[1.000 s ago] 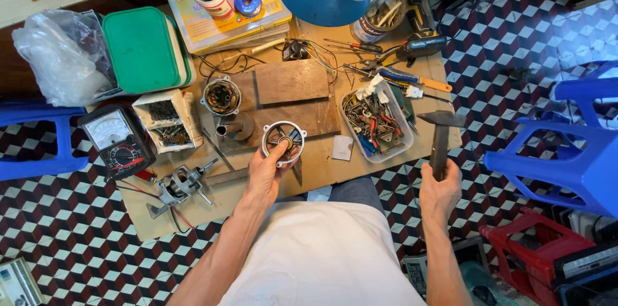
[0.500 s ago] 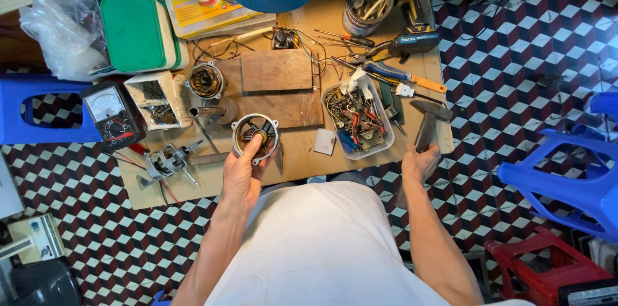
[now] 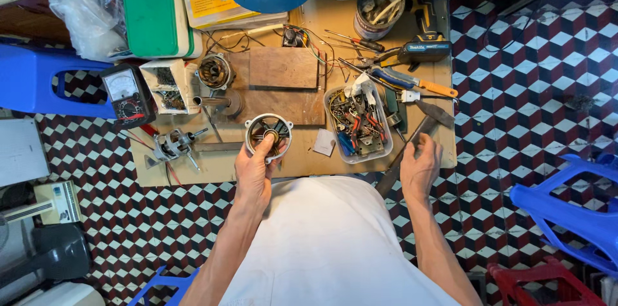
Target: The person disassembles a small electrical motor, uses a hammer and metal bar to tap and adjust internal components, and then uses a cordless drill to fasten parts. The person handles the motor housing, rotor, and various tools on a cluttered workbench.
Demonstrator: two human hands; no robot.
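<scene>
Here, motor housing (image 3: 268,136) in left hand (image 3: 252,174) grip

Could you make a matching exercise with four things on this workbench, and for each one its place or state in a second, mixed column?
Things:
1. round metal motor housing
2. hammer
3. analog multimeter
4. clear plastic tray

Places or states:
A. lies at the left edge of the board, beside a blue stool
B. held by the left hand
C. full of pliers and small parts, between the two hands
D. its handle is under the right hand, its head rests on the board

Pairs: 1-B, 2-D, 3-A, 4-C
</scene>
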